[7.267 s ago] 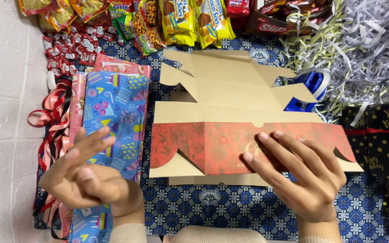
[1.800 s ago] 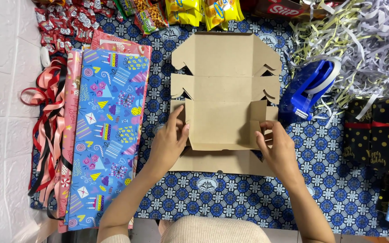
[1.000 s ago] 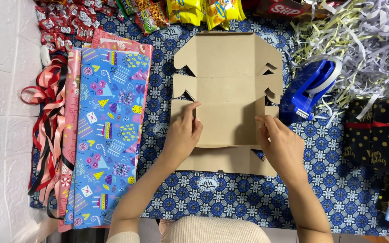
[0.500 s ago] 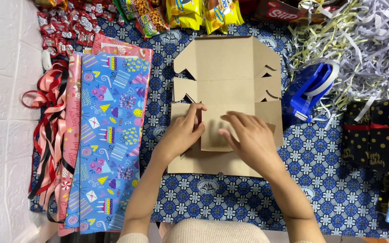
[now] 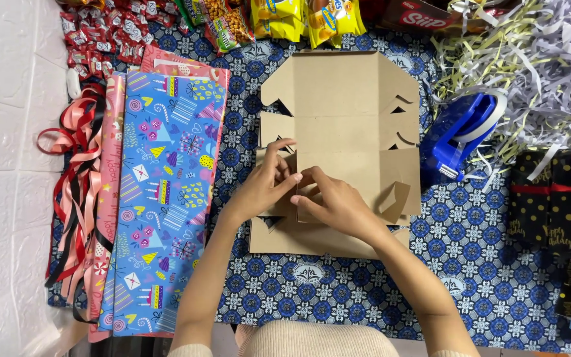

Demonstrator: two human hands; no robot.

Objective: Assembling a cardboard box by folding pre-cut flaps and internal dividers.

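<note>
A flat brown cardboard box blank point(image 5: 345, 99) with cut flaps lies on the blue patterned cloth point(image 5: 484, 264). My left hand point(image 5: 267, 185) grips a small flap at the box's left side, fingers curled over it. Beside it, my right hand point(image 5: 338, 205) pinches the same left flap area, fingertips touching my left hand. The nearer panel of the box is folded up over the middle. A loose flap point(image 5: 391, 198) sticks up at the right side.
Blue party-print wrapping paper point(image 5: 160, 198) and pink paper lie left, with red and black ribbons point(image 5: 74, 192) beyond. A blue tape dispenser point(image 5: 460, 132) sits right, shredded paper point(image 5: 536, 73) behind it, black dotted bags point(image 5: 556, 198) and pens far right. Snack packets point(image 5: 285, 16) line the far edge.
The box was folded from a flat red-faced sheet into brown panels. My right hand moved from the right edge across to the left flap, meeting my left hand.
</note>
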